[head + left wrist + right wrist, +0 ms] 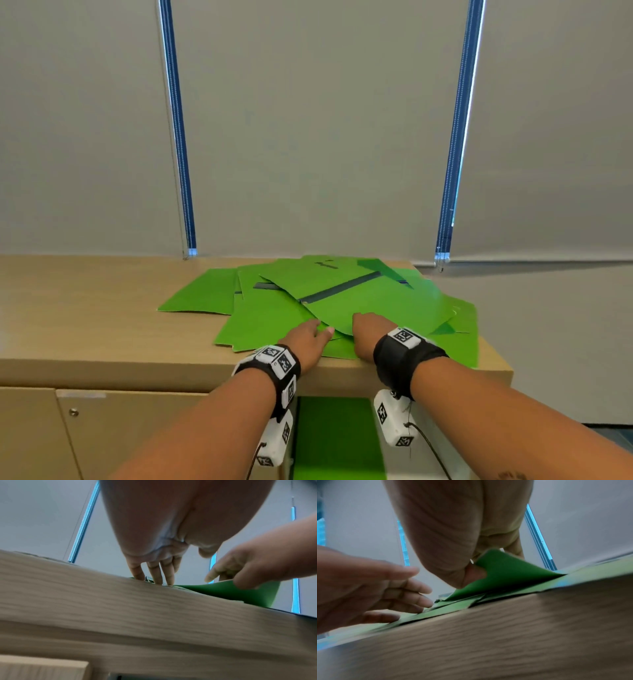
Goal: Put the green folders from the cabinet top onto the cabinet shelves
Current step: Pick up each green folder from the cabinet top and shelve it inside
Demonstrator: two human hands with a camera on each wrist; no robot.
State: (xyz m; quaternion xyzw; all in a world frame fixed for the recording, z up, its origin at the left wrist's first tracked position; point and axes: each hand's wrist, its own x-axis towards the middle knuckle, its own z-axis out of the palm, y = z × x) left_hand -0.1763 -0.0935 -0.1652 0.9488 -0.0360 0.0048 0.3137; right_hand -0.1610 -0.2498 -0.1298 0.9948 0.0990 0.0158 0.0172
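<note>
On the cabinet top (102,329), only the right wrist view shows the right hand (471,563) pinching the top folder's (505,572) lifted corner; left hand (306,337) presses flat.

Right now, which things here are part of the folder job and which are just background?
In the job:
- green folders, loose pile on the cabinet top
- top folder, near corner lifted in the right hand grip
- left hand, straight fingers on the pile
- folder on the shelf

Background:
- window blinds
- closed cabinet door
</note>
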